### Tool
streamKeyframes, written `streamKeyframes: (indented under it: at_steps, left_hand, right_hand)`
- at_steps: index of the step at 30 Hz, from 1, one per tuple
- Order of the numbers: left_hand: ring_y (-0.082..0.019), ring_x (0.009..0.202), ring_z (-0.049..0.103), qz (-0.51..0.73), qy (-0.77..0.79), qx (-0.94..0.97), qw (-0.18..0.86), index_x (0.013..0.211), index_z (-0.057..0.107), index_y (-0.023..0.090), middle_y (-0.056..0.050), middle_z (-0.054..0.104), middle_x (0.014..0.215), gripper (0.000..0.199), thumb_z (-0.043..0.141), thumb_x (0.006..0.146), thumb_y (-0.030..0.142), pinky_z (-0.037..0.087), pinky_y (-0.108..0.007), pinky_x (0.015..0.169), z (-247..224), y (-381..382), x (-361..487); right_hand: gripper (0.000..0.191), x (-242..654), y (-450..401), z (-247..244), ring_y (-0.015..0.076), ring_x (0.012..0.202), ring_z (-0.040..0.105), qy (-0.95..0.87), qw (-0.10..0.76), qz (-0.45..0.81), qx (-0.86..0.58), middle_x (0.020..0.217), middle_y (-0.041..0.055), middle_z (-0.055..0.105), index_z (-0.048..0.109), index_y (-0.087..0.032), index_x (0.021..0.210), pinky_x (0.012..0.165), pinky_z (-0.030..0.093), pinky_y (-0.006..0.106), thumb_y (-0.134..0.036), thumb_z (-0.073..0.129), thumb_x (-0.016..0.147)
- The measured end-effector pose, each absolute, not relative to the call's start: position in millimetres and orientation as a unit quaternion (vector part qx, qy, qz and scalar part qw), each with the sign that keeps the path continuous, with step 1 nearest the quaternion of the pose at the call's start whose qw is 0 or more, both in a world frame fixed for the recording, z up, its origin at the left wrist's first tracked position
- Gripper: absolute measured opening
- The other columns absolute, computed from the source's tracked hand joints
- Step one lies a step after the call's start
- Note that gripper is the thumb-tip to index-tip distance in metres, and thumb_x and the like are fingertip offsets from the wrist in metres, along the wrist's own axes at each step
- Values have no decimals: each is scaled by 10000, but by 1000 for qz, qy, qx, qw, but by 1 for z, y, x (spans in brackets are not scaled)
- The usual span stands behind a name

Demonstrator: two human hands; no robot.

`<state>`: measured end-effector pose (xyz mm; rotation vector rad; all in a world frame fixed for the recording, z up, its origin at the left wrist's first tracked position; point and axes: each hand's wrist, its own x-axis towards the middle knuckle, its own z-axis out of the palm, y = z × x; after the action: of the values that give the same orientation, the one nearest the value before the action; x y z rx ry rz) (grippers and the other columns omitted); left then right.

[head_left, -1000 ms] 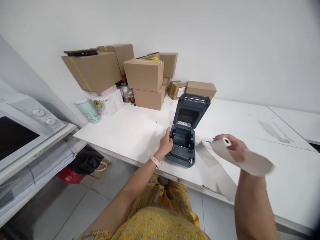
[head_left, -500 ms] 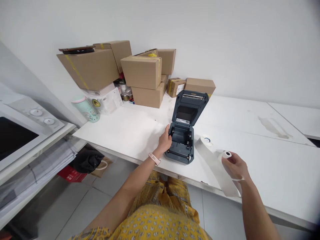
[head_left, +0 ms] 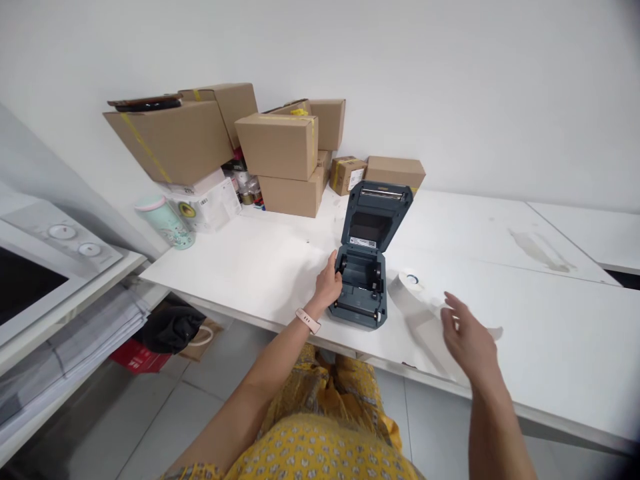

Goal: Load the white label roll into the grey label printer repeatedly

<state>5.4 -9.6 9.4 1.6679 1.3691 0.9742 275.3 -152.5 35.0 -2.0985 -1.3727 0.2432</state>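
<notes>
A dark label printer [head_left: 357, 283] stands on the white table with its lid [head_left: 377, 213] raised and its inner bay showing. My left hand [head_left: 327, 287] grips the printer's left edge, thumb over the rim. To the printer's right lies a white roll [head_left: 411, 280] with a blue-ringed core, and a pale paper strip [head_left: 427, 333] runs from it towards the table's front edge. Over the strip's right part is my right hand [head_left: 467, 340], fingers apart and slightly curled, holding nothing visible. The small roll is largely hidden behind this hand.
Cardboard boxes [head_left: 277, 147] are stacked along the wall. A mint tumbler [head_left: 167, 223] stands beside a white box [head_left: 207, 200] at the table's left. Further left, a white microwave [head_left: 75, 247] sits on a shelf. Two smaller boxes are behind the printer.
My right hand has let go of the small white roll and its fingers have spread. My left hand stays at the printer's edge. The whole view has shifted slightly.
</notes>
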Motion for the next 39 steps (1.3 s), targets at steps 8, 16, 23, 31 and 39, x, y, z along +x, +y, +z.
streamKeyframes:
  at_steps: [8, 16, 23, 31, 39]
  left_hand:
    - [-279, 1397, 450, 360, 541, 665, 369, 1551, 255, 206, -102, 442, 1538, 725, 455, 863, 100, 347, -462, 1165, 9, -9, 6]
    - [-261, 1375, 476, 359, 549, 652, 380, 1546, 258, 243, -68, 462, 1529, 728, 475, 865, 106, 356, -435, 1158, 9, -9, 5]
    - [-278, 1388, 460, 353, 546, 666, 365, 1552, 247, 194, -107, 443, 1537, 706, 444, 879, 106, 358, -454, 1153, 8, -9, 6]
    - [-263, 1393, 454, 363, 548, 653, 377, 1544, 263, 241, -74, 449, 1536, 730, 463, 859, 90, 347, -452, 1163, 9, -10, 6]
    - [-278, 1376, 473, 352, 546, 665, 368, 1551, 245, 195, -112, 458, 1525, 716, 444, 871, 97, 357, -458, 1152, 11, -11, 5]
  right_hand:
    - [598, 257, -155, 25, 226, 771, 721, -462, 449, 366, -672, 1110, 133, 724, 571, -225, 1331, 738, 601, 404, -600, 519, 867]
    - [545, 242, -115, -3, 224, 703, 667, -397, 467, 179, -770, 948, 138, 757, 661, -140, 1226, 715, 530, 390, -475, 554, 810]
    - [361, 258, -153, 77, 241, 911, 642, -541, 418, -55, -728, 1068, 103, 733, 721, -225, 1095, 628, 445, 302, -379, 462, 897]
    - [586, 342, -69, 39, 264, 866, 732, -623, 249, 180, -720, 1182, 127, 705, 545, -219, 1305, 671, 569, 366, -299, 571, 725]
    - [657, 312, -34, -19, 310, 1068, 658, -652, 268, 196, -682, 1231, 146, 660, 501, -199, 1294, 902, 533, 443, -357, 646, 674]
